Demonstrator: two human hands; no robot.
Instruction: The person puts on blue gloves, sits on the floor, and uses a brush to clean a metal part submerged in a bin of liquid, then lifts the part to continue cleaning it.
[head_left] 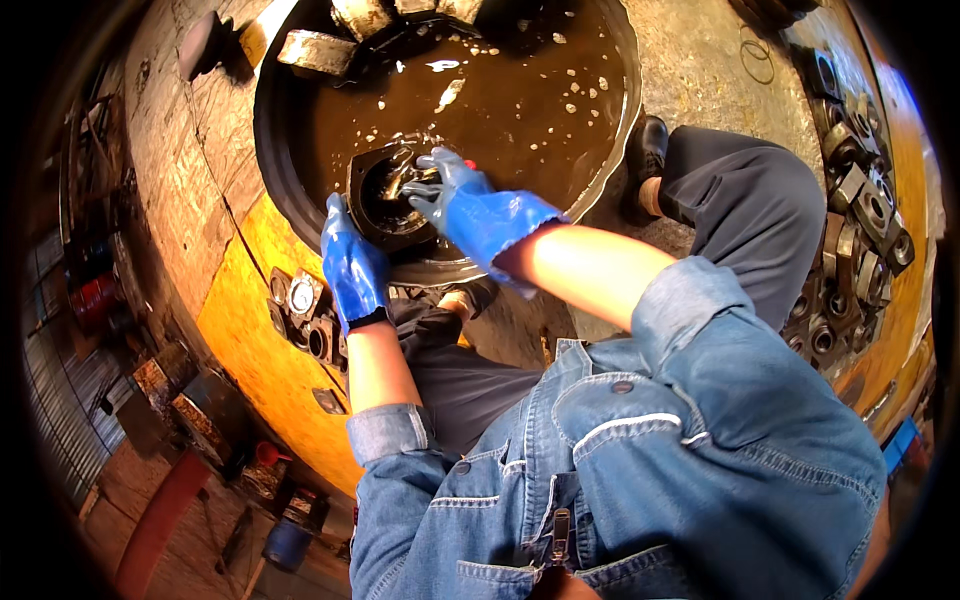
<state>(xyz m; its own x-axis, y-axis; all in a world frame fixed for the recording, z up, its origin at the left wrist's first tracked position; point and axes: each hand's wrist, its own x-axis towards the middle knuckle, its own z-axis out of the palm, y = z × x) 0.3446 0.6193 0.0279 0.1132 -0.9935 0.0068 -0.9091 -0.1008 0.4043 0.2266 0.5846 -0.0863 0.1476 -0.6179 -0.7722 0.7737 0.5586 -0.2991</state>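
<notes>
Stained floor [165,130] beneath a wide, round tub [632,100] of dark brown liquid [500,110], in the head view. Just inside the near rim, left of centre: a squarish dark metal housing [378,210], round opening facing up. Against its left side, blue-gloved: the left hand [352,262], fingers mostly straight; cannot tell whether clamped on it. Over the opening from the right, also blue-gloved: the right hand [462,205], fingers spread and slightly bent, beside a small red object [470,164]; cannot tell whether gripping it. At the tub's far left: thick round metal pieces [318,52]. On a yellow panel [235,310] at left: small metal parts [303,295]. Well to the right: a heap of dark metal components [865,215].
</notes>
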